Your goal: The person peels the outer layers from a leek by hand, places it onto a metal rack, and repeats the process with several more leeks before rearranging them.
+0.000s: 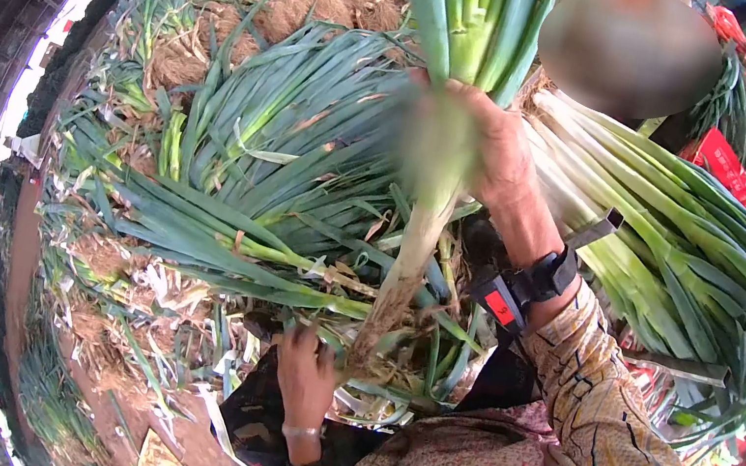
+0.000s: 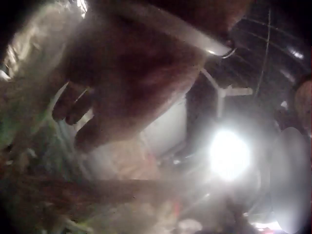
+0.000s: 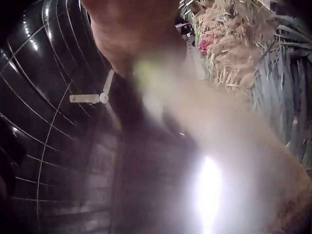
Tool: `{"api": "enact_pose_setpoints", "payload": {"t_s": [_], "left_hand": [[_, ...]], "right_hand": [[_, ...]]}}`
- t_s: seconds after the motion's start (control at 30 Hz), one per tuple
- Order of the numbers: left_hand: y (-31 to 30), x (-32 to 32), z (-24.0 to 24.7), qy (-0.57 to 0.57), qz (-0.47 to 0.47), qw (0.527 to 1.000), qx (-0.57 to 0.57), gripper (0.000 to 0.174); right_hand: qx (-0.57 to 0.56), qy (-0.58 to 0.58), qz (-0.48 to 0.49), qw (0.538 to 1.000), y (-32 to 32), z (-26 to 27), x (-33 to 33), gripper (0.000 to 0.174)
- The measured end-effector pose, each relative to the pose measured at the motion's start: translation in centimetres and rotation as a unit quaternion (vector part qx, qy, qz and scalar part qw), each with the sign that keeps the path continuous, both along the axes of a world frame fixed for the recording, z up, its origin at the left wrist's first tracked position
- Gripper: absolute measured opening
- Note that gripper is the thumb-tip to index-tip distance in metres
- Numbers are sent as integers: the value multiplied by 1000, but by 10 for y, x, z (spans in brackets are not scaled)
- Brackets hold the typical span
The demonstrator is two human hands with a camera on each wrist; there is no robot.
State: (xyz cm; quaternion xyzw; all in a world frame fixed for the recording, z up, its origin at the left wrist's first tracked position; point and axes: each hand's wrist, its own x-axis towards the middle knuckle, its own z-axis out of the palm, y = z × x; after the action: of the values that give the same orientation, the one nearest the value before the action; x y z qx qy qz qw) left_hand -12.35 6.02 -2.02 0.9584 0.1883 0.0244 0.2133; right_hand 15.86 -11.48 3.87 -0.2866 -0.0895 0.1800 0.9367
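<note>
In the head view my right hand (image 1: 503,156) grips a thick leek (image 1: 410,265) round its stalk, just under the leaves. Its green leaves fan up past the top edge, while the dirty pale root end points down toward my lap. My left hand (image 1: 305,376) is low, near that root end, its fingers loosely bent and holding nothing. The left wrist view shows the same hand (image 2: 131,92) dark and hazy, fingers apart. Across the right wrist view, the leek's pale shaft (image 3: 243,141) runs blurred from the hand (image 3: 136,34).
Untrimmed leeks (image 1: 313,123) with long green leaves are heaped ahead and to the left. Cleaned leeks with white stalks (image 1: 638,200) lie in a stack on the right. Leaf scraps (image 1: 172,297) cover the ground at left. A red box (image 1: 731,171) stands behind the stack.
</note>
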Motion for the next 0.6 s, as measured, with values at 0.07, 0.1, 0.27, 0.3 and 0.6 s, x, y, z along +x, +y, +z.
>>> {"api": "enact_pose_setpoints", "payload": {"t_s": [0.07, 0.1, 0.27, 0.3, 0.6], "left_hand": [[-25, 59, 42, -98, -31, 993, -52, 42], [-38, 87, 53, -148, -56, 982, -103, 41], [-71, 153, 54, -269, -66, 929, -244, 29], [-74, 156, 49, -283, -54, 927, -239, 29], [-93, 155, 36, -336, 35, 925, -173, 24]], "right_hand": [[11, 15, -8, 1000, 11, 3, -9, 33], [0, 10, -12, 1000, 14, 7, -15, 35], [-21, -17, -16, 1000, 12, 12, -21, 34], [-33, -28, -27, 999, 12, 12, -19, 34], [61, -16, -17, 998, 16, 1, -11, 52]]}}
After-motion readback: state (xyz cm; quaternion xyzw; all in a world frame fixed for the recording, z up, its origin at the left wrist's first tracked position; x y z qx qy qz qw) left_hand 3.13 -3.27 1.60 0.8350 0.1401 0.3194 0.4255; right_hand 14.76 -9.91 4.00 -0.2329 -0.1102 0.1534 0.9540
